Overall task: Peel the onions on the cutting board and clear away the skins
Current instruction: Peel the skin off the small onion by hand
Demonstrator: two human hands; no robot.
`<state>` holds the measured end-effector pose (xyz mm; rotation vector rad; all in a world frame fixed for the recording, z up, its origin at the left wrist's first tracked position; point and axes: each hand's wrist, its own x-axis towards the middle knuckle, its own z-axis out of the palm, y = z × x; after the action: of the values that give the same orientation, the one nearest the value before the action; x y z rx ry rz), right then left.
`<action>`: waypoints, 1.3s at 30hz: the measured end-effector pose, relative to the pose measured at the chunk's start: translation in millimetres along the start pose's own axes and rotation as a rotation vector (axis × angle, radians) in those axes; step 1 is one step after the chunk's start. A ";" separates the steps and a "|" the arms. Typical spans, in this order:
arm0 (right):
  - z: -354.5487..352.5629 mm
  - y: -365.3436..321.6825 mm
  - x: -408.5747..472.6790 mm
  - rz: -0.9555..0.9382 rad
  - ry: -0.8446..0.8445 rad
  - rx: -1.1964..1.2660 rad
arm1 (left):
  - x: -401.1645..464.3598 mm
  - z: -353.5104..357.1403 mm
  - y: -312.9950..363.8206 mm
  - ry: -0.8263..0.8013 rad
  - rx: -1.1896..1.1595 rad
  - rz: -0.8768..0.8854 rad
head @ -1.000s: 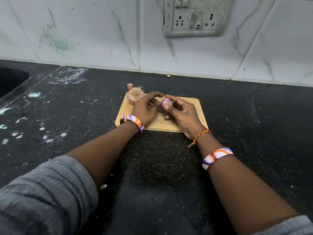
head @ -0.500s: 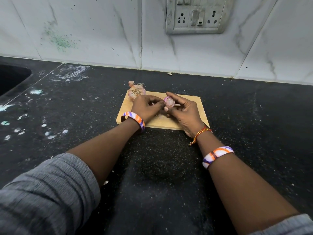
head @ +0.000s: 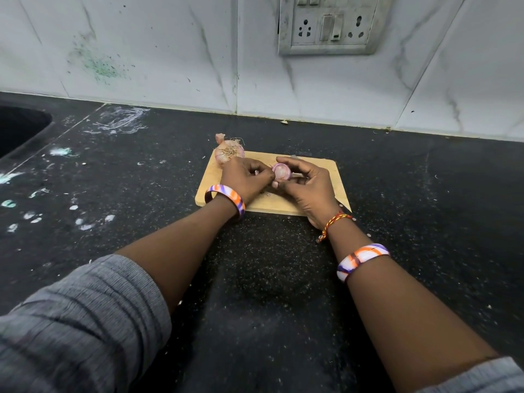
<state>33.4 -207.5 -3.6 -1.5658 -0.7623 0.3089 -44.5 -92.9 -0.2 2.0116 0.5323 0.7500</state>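
Note:
A small wooden cutting board (head: 312, 165) lies on the black counter. Over its middle my right hand (head: 306, 185) grips a small purple onion (head: 280, 171), fingers curled round it from the right. My left hand (head: 243, 177) meets the onion from the left, its fingertips pinching at the onion's skin. A second onion (head: 228, 151), unpeeled with dry roots showing, sits at the board's far left corner, just behind my left hand. A scrap of skin (head: 219, 137) lies behind it.
The black stone counter (head: 425, 194) runs around the board, with white smears at the left. A dark sink (head: 19, 129) opens at the far left. A tiled wall with a switch socket (head: 329, 24) stands behind.
The left fingers have closed in on the onion from a more open reach. The right hand has turned the onion a little, showing more purple.

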 end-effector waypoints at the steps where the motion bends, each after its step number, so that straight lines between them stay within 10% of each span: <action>1: -0.1 -0.2 -0.1 -0.001 0.003 0.000 | 0.1 -0.3 -0.3 0.019 -0.015 -0.008; 39: 2.7 -7.6 -3.8 0.090 -0.085 0.135 | -0.6 -7.6 -2.6 -0.016 -0.118 -0.053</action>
<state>26.8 -208.0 2.4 -1.4692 -0.7228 0.4860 -50.4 -87.4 0.6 1.8860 0.5180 0.7161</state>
